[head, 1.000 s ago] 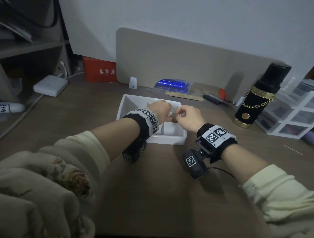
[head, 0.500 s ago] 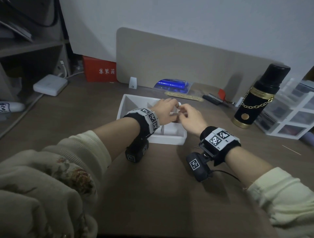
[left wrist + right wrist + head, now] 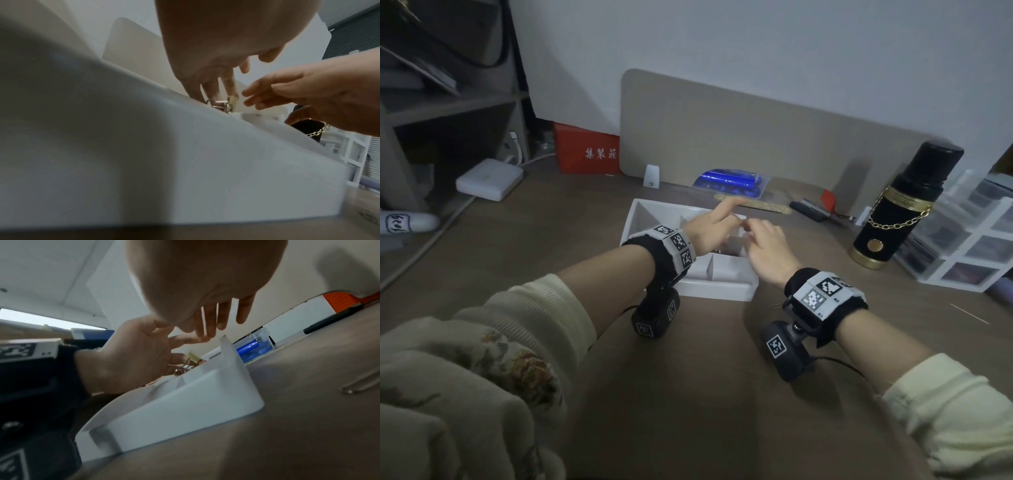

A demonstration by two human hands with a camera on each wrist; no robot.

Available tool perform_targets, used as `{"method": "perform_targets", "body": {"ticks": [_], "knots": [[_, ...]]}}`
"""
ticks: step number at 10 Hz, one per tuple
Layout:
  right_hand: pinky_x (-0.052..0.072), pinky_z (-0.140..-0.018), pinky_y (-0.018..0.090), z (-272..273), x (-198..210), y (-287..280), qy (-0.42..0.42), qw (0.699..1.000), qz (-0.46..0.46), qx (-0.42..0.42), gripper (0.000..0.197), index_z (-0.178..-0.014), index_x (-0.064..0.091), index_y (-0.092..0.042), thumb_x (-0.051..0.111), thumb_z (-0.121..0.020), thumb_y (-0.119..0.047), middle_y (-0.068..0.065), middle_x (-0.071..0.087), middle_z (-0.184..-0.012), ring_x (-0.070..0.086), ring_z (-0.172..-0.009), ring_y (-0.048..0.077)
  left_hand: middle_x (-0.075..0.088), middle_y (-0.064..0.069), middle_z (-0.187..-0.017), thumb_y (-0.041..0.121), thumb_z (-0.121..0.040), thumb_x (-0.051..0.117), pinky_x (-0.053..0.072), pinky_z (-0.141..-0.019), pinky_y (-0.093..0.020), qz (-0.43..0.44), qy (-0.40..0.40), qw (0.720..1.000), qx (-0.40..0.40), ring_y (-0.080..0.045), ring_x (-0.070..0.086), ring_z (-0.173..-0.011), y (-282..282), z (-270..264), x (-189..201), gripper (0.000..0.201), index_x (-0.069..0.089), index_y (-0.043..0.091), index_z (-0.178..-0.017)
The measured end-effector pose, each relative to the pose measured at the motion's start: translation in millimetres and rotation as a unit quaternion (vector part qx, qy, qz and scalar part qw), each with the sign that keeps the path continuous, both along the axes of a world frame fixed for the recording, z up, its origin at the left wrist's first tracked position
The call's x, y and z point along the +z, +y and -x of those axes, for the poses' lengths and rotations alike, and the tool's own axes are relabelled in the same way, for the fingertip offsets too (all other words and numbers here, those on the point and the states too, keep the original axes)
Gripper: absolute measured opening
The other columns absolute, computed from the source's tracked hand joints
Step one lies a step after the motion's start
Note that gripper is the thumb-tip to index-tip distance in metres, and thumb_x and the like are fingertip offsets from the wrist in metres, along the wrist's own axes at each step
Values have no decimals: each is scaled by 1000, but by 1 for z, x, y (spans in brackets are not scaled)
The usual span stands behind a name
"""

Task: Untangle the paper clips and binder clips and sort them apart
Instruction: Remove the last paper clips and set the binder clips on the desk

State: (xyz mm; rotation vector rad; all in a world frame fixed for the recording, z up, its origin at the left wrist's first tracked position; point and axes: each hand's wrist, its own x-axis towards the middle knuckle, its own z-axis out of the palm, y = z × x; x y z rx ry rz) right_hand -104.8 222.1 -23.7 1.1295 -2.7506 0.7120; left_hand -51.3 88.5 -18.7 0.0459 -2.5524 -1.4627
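Left hand [image 3: 131, 356] pinches yellow binder clip [image 3: 194, 359] above tray [image 3: 185, 410]; right hand [image 3: 205, 288] spread, empty.

Risk: linked wire snags, clip drops into the wrong compartment.

Tray [image 3: 717, 294] sits mid-desk [image 3: 688, 394], both hands over it, left hand [image 3: 710, 231] beside right hand [image 3: 768, 246]. Flask [image 3: 904, 205] stands right, drawers [image 3: 969, 250] beyond it, board [image 3: 739, 137] behind.

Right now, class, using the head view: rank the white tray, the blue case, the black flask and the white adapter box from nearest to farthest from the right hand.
From the right hand:
1. white tray, directly beneath it.
2. blue case, behind the tray, by the divider.
3. black flask, off to the right.
4. white adapter box, far left, by the shelf.
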Motion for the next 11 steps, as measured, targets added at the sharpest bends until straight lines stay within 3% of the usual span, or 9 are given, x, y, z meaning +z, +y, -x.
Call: {"method": "perform_targets", "body": {"ticks": [1,2,3,4,5,6,7,9,11], "knots": [[18,-106,41,-11,-1,-2,24,995,-92,34,36,-134,46,-26,31,-101,-29,-7,36,-147,21,-136,21,52,-6,-130,32,-101,32,39,-95,-33,-48,-5,999,26,-20,54,-110,-1,-1,3,41,32,32,-142],[6,-109,41,-21,-3,-5,3,988,-139,74,40,-140,38,-39,26,-102,-37,-15,29,-152,11,-141,14,48,-4,-131,35,-103,26,40,-99,-31,-80,2,996,35,-14,51,-116,-4,-3,3,41,30,27,-143],[4,-110,39,-25,-4,-5,-1,977,-203,65,44,-144,31,-40,21,-101,-42,-11,27,-155,8,-144,10,50,-4,-122,37,-103,22,43,-67,-16,-63,-3,997,52,-16,53,-99,-7,-10,3,42,29,24,-142],[10,-110,42,-25,-1,-5,-17,971,-234,40,47,-147,27,-35,22,-101,-41,-7,25,-156,9,-144,13,50,-2,-118,35,-104,20,35,-55,-8,-18,9,998,65,-12,51,-92,-11,-14,2,41,30,20,-141],[15,-109,43,-29,-2,-6,-18,976,-215,41,48,-148,24,-35,25,-100,-40,-3,30,-154,14,-143,16,54,-4,-115,34,-104,21,39,-67,-14,-8,15,997,74,-14,53,-95,-13,-19,-1,39,35,19,-138],[19,-102,45,-36,-3,-9,-2,983,-178,50,45,-144,24,-41,28,-99,-42,-7,33,-151,19,-140,16,59,-4,-108,35,-103,24,40,-88,-31,12,24,995,93,-22,56,-101,-16,-21,-5,36,40,21,-131],[18,-98,43,-38,-4,-12,-2,977,-209,53,43,-140,32,-42,27,-98,-50,-10,34,-149,16,-139,14,60,-4,-105,35,-102,26,43,-91,-37,13,23,995,99,-24,58,-99,-16,-26,-5,34,43,21,-127],[19,-104,46,-42,5,-13,-31,966,-257,8,45,-141,30,-38,25,-97,-44,-1,37,-147,18,-139,23,59,-5,-104,36,-102,23,43,-89,-36,35,9,993,110,-21,55,-96,-20,-40,2,34,44,19,-123],[22,-102,46,-52,8,-14,-29,971,-237,5,51,-146,24,-38,31,-97,-47,-6,41,-144,23,-137,23,64,-10,-104,28,-99,32,42,-74,-32,44,19,985,164,-19,53,-76,-26,-49,5,28,48,15,-117]]}}
